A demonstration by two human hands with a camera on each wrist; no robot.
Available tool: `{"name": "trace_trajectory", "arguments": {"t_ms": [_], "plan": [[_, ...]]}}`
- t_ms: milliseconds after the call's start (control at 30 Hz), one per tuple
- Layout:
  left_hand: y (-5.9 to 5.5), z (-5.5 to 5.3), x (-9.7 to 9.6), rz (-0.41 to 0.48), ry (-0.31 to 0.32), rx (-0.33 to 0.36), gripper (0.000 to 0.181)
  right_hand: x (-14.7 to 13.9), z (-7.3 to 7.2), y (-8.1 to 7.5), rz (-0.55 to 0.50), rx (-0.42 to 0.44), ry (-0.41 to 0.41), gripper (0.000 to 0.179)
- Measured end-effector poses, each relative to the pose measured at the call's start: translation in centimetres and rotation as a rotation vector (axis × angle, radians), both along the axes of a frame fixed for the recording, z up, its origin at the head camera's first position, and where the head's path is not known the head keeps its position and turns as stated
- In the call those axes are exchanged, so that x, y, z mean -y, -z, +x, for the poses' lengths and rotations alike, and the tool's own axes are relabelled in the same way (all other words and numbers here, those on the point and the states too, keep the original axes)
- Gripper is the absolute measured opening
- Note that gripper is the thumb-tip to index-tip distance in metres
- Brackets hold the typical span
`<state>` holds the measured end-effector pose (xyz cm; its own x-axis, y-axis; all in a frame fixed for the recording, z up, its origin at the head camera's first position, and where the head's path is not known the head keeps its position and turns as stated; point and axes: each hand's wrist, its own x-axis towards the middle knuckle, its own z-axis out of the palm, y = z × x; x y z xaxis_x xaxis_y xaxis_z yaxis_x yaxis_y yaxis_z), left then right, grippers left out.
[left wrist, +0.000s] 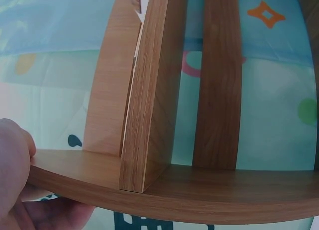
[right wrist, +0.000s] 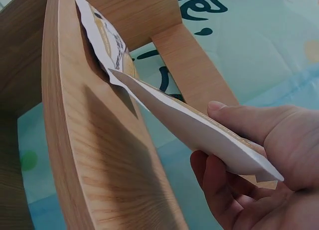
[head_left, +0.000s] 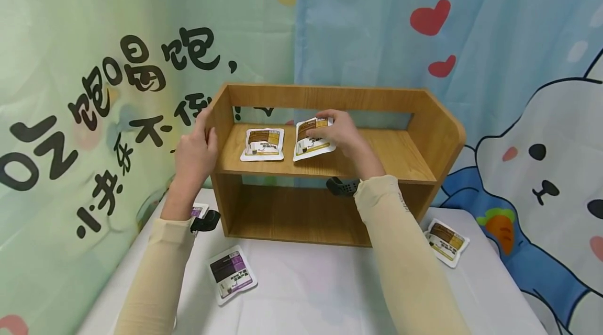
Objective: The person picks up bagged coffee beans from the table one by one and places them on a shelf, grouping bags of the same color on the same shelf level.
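A two-tier wooden shelf (head_left: 325, 95) stands on a white-covered table. My left hand (head_left: 194, 159) grips the upper edge of its left side panel (left wrist: 79, 177), thumb on one face and fingers on the other in the left wrist view. Between thumb and fingers, my right hand (head_left: 346, 136) pinches a flat white pouch (head_left: 303, 151) with a brown and gold label. This pouch is tilted over the upper board (right wrist: 112, 175). To its left, a matching pouch (head_left: 263, 158) lies on that board, its edge overlapped by the held one in the right wrist view.
A purple-labelled pouch (head_left: 233, 275) lies on the table (head_left: 301, 293) in front of the shelf. Another purple one (head_left: 200, 209) shows partly behind my left wrist. At the shelf's right lies a brown-and-gold pouch (head_left: 445, 243). Printed curtains (head_left: 358, 21) hang close behind.
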<state>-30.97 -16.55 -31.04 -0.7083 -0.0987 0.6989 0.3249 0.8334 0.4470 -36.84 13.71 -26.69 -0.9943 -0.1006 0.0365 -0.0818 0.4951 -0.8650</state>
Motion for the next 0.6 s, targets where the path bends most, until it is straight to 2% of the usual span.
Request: {"name": "trace_trajectory", "arguments": {"t_ms": [333,600], "plan": [[0.3,0.2,0.1,-0.002,-0.007,0.016,0.044,-0.2,-0.8,1.5,0.023,0.011,-0.035,0.062],[0.1,-0.1,0.1,-0.006,-0.009,0.000,0.045,-0.1,-1.1,1.7,0.054,0.013,0.007,0.065]]}}
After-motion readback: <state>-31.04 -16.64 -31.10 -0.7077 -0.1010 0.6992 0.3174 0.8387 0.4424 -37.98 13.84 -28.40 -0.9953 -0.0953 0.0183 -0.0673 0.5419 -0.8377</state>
